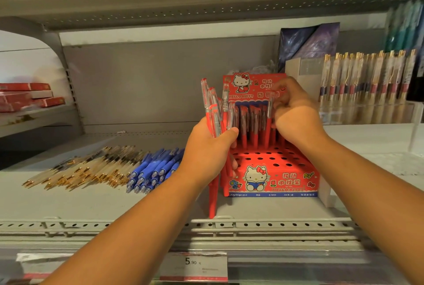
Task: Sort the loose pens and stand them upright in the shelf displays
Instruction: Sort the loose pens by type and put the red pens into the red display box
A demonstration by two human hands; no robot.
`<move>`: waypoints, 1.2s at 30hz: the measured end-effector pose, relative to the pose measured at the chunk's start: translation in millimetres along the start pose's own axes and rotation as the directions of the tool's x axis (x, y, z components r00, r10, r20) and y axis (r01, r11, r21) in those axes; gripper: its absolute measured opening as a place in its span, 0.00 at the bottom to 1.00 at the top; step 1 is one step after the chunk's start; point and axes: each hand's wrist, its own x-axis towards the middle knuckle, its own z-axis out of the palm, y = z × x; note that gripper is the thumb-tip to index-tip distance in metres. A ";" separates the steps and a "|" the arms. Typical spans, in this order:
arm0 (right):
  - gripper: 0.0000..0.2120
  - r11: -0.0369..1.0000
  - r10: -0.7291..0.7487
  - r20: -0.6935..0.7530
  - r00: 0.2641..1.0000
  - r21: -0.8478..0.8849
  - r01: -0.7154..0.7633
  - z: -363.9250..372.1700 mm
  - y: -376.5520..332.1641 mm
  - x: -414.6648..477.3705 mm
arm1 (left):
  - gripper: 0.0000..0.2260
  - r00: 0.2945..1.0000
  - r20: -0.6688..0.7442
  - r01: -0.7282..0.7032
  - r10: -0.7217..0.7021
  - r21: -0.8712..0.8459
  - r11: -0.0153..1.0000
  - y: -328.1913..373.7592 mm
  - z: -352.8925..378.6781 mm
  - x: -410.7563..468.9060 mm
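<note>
Left grip (208,149): your fingers and thumb are wrapped round a bundle of red pens (214,110), held upright just left of the red display box (275,167). Clear caps fan out above the fist and red barrels hang below it, near the shelf (137,202) front.

Right grip (296,117): your fingertips pinch the clear top of a single red pen (267,130), upright among the standing red pens (249,124) in the back rows of the box. Whether its tip sits in a hole cannot be told. The front rows show dark round holes.

To your left, flat on the shelf, lies a pile of blue pens (153,170), touching a pile of clear gold-tipped pens (87,167). Far right, a clear display (367,112) holds gold-clipped pens upright. The price tag (195,264) on the front rail reads 5.90.
</note>
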 end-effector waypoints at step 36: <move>0.06 0.796 0.128 0.385 0.914 0.510 -0.327 -6.4 -41.3 -43.6 | 0.01 0.997 0.069 -0.025 0.026 -0.027 0.999 2.5 1.6 -3.4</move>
